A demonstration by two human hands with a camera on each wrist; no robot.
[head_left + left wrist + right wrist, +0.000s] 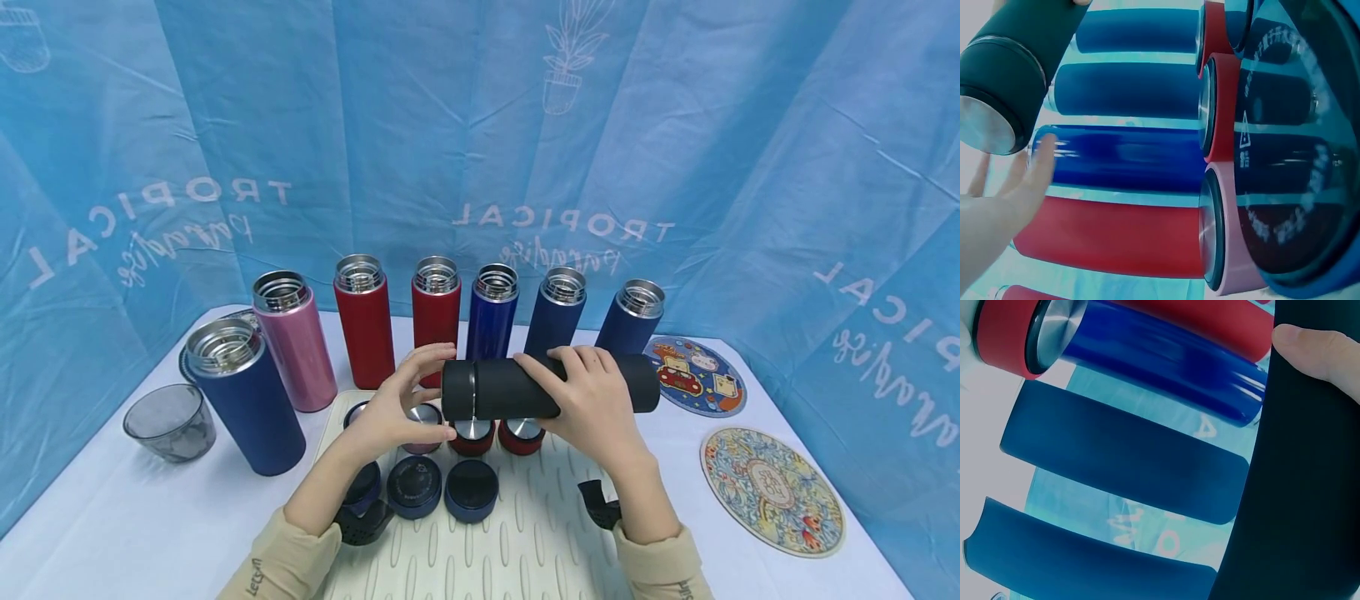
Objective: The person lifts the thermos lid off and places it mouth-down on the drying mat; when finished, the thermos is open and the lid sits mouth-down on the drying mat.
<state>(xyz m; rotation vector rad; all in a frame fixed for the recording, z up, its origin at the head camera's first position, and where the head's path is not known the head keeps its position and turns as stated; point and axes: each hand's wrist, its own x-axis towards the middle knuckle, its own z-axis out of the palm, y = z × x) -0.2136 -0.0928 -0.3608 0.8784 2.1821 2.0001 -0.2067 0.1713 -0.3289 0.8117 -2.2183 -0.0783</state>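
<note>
A black thermos bottle (517, 388) lies level in the air over the mat, its capped end pointing left. My right hand (596, 404) grips its body from above, with the thumb (1310, 350) along the black wall in the right wrist view. Around the capped end my left hand (386, 412) spreads its fingers, and the left wrist view shows a gap between them and the cap (1007, 103). Below the bottle, two red lids (472, 442), a pink lid (423, 425) and several dark blue lids (414, 487) rest on the cream mat (525, 533).
Uncapped bottles stand in a row behind: pink (296, 350), red (363, 333), bright blue (491, 325) and dark blue (553, 321). Another dark blue bottle (247, 400) stands at left beside a grey glass bowl (171, 423). Two round patterned mats (772, 492) lie at right.
</note>
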